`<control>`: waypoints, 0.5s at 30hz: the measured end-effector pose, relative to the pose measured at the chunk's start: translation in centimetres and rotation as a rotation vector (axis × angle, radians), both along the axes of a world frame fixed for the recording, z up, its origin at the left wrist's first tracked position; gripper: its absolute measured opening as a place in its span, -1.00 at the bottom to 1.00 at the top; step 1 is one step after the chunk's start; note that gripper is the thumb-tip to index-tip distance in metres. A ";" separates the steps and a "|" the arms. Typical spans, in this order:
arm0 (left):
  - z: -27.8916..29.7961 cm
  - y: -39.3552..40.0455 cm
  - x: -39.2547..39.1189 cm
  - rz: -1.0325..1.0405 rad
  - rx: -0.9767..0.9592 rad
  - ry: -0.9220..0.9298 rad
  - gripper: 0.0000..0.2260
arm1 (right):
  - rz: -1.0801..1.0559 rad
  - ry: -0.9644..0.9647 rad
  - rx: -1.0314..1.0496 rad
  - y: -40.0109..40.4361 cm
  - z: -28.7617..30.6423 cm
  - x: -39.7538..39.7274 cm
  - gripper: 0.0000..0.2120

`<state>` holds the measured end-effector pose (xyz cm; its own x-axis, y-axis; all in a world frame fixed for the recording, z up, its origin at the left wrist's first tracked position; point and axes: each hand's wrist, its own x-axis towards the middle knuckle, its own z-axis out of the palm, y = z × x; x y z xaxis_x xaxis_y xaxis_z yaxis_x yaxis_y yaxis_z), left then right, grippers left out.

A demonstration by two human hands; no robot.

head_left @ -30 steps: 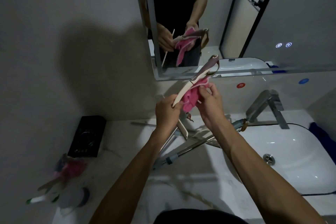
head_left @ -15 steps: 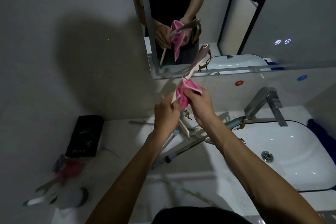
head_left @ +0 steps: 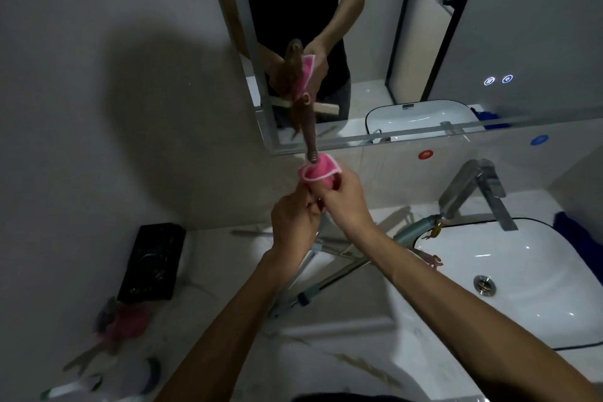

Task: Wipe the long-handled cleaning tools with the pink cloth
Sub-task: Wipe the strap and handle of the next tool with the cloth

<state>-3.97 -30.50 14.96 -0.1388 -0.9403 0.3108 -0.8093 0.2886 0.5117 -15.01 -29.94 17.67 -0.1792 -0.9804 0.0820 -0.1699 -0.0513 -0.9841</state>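
Since one second ago, the tool in my hands has turned from slanting to the right to standing nearly upright, and the pink cloth (head_left: 319, 171) has come together into a small cup around its shaft.

I hold one long-handled brush (head_left: 309, 127) in front of the mirror (head_left: 424, 42). My left hand (head_left: 293, 219) grips its lower part, with the fingers curled around it. My right hand (head_left: 339, 199) is just beside the left one and touches it; its fingers (head_left: 337, 184) pinch the one pink cloth around the shaft, above the left hand. The brown upper end of the brush rises above the cloth, in front of the mirror. I cannot tell how much of the shaft the cloth covers, because my hands hide it.

On the desk (head_left: 228, 320) below my arms I count at least three more long tools (head_left: 326, 284); they cross each other and their ends reach to the rim of the sink (head_left: 522, 271). One of them has a pale green handle (head_left: 414, 228) which lies near the one faucet (head_left: 473, 192).

At the left side of the desk stands one black box (head_left: 151, 263). In front of it is a blurred heap of small things (head_left: 120, 330), some pink, which I cannot count. At the right edge one blue cloth (head_left: 577, 235) lies beside the sink. Two small lights (head_left: 497, 79) shine on the mirror.
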 end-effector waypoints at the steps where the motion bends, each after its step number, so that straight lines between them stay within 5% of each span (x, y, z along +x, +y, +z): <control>1: -0.1 0.1 0.0 0.000 -0.005 -0.008 -0.89 | -0.001 0.051 -0.022 0.1 -0.2 0.2 -0.88; 7: -0.6 -0.3 0.7 -0.118 0.308 0.300 -0.85 | -0.067 0.101 0.006 0.1 -1.3 -0.7 -0.81; 13: 3.5 -2.3 3.1 0.007 0.246 0.855 -0.70 | 0.097 0.196 0.126 0.6 -2.6 -2.3 -0.79; 15: 4.1 -2.8 3.1 -0.018 0.228 0.878 -0.63 | 0.151 0.221 0.128 0.8 -3.1 -2.1 -0.78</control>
<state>-0.83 -33.30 19.07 0.0451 -0.9920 0.1180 -0.0980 0.1131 0.9887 -17.16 -29.14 14.58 -0.0219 -0.9995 -0.0233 -0.3805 0.0299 -0.9243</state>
